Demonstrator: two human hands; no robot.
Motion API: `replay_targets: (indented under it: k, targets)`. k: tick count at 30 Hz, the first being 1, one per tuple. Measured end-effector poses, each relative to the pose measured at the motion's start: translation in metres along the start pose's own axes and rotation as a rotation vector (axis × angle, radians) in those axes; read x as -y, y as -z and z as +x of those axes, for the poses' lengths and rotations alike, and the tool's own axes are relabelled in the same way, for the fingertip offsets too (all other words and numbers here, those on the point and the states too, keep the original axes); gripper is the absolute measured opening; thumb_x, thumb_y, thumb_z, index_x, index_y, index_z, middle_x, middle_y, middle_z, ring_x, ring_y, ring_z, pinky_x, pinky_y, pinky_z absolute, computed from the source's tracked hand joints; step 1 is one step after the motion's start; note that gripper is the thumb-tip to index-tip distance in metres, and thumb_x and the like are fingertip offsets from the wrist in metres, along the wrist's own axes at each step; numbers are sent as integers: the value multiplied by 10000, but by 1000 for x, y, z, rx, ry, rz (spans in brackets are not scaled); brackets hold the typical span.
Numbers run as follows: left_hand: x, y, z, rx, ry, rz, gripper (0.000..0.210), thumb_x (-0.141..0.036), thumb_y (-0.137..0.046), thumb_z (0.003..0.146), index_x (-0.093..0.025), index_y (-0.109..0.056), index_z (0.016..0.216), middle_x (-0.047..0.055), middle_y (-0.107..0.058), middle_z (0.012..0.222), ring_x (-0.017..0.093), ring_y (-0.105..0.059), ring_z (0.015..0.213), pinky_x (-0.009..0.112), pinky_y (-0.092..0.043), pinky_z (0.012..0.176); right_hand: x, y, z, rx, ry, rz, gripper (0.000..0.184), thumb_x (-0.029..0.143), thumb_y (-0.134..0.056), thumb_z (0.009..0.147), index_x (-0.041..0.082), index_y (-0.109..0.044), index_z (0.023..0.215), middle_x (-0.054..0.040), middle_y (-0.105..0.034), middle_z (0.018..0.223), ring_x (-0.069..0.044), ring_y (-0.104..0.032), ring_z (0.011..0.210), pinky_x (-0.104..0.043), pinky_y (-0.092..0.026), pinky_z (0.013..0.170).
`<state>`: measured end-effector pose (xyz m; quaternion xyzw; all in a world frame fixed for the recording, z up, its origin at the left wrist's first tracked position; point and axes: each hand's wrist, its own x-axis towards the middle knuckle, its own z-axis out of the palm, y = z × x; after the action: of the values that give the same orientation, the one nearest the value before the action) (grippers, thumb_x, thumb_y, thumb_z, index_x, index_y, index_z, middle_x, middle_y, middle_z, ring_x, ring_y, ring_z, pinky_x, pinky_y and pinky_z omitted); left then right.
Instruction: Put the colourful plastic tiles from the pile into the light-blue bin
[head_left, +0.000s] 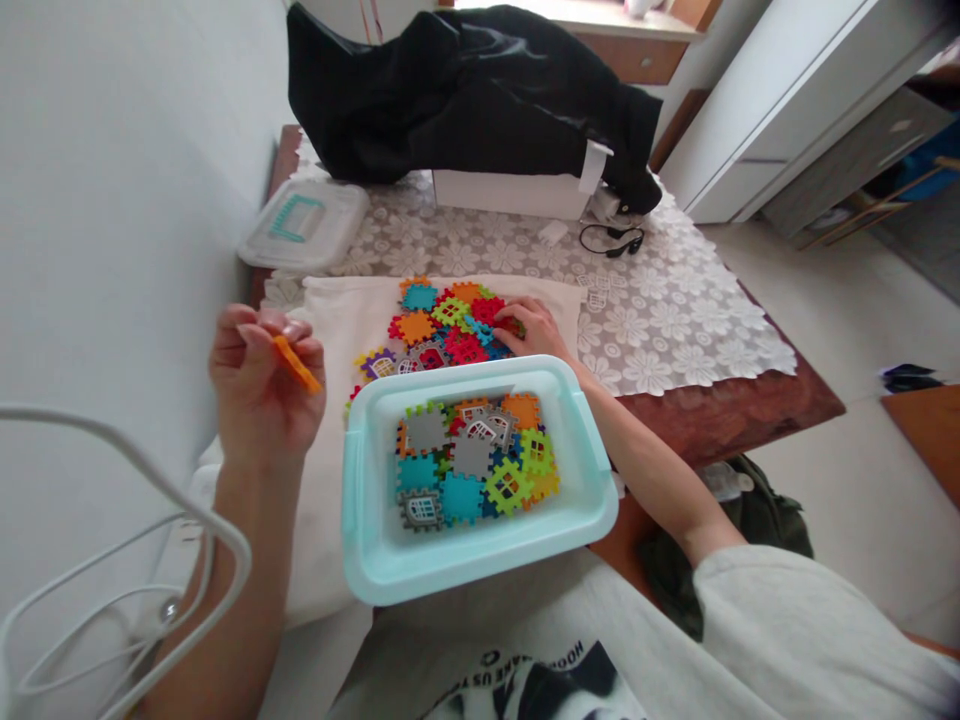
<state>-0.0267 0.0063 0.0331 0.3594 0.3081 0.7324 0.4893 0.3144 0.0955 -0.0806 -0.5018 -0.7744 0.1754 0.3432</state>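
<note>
A reddish-brown wooden table [795,412], partly covered by a lace cloth [660,320] patterned with white flowers, anchors what I see from my remote post. Left of the table, I have a plain, pale wall [135,190]. Beyond its far edge I make out a brown drawer [622,58] with a round knob — its top brightly lit. Right of the table stand a tall white cabinet [772,110] and a grey cabinet [877,145] on pale floor [765,265].

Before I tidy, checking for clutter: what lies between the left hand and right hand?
In the head view, white cloth, then the pile of colourful toothed pieces.
</note>
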Motion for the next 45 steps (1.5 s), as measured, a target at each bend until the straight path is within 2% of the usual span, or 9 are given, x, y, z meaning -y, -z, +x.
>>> replay_targets:
  k: [7, 14, 18, 22, 25, 29, 37, 40, 45]
  targets:
    - [12, -25, -38, 290, -45, 371, 184, -436, -982, 901, -275, -893, 909, 37, -838, 844, 256, -818, 927, 481, -680, 1064, -1, 2, 2, 6, -17, 15, 278, 228, -729, 980, 266, -839, 1233, -112, -823, 1339, -348, -714, 1302, -587, -553, 1226]
    - [25, -13, -29, 135, 22, 403, 184, -458, -884, 999, -281, -883, 948, 6, -872, 905, 207, -828, 912, 342, -648, 955, 5, 7, 2, -62, 12, 45, 108, 292, -735, 1015, 261, -838, 1010, -104, -828, 1137, -331, -730, 1156, -542, -561, 1137]
    - [35, -1, -17, 22, 18, 716, 277, -502, -808, 1036, -234, -869, 999, 55, -885, 988, 225, -827, 906, 343, -641, 909, 6, 9, 7, -211, -78, 328, 305, 548, -740, 1029, 254, -803, 977, -73, -807, 1023, -267, -710, 999, -432, -593, 986]
    - [43, 15, -7, 163, -123, 1308, 364, -467, -686, 1058, -189, -863, 1210, 148, -859, 1303, 346, -771, 1264, 476, -571, 1169, 12, 16, 10, -257, -262, 923, 557, 770, -953, 763, 263, -773, 904, 11, -716, 851, -165, -607, 773, -299, -550, 765]
    - [49, 25, -4, 326, -82, 1630, 552, -496, -638, 1054, -129, -774, 1443, 221, -732, 1573, 419, -645, 1484, 545, -463, 1308, 25, 29, 5, -103, -259, 1283, 478, 643, -1058, 704, 271, -798, 857, 18, -690, 855, -146, -614, 779, -271, -550, 765]
    - [49, 31, -2, 445, -15, 1729, 540, -528, -590, 1073, -141, -794, 1391, 219, -785, 1469, 416, -690, 1397, 516, -503, 1249, 42, 47, -4, 260, -38, 1395, 354, 555, -1000, 832, 258, -817, 771, -19, -677, 838, -193, -664, 848, -339, -588, 844]
    - [39, 28, -2, 323, 17, 1734, 338, -472, -722, 1020, -197, -856, 1163, 193, -841, 1258, 428, -712, 1212, 523, -541, 1057, 40, 59, -3, 609, 133, 1213, 310, 538, -953, 895, 234, -901, 860, -89, -801, 1123, -224, -728, 1100, -354, -577, 975]
    - [37, 28, -1, 289, 42, 1711, 297, -443, -737, 1004, -190, -854, 1106, 189, -830, 1236, 423, -705, 1202, 521, -548, 1042, 38, 54, -2, 512, 96, 1182, 388, 634, -895, 924, 247, -926, 928, -92, -805, 1125, -226, -732, 1090, -352, -585, 967]
    - [33, 26, 2, 276, 94, 1712, 274, -444, -717, 1002, -204, -844, 1041, 182, -812, 1200, 427, -710, 1208, 517, -562, 1045, 22, 33, 3, 42, -71, 853, 482, 727, -789, 985, 259, -898, 956, -61, -810, 1021, -216, -709, 918, -355, -588, 872]
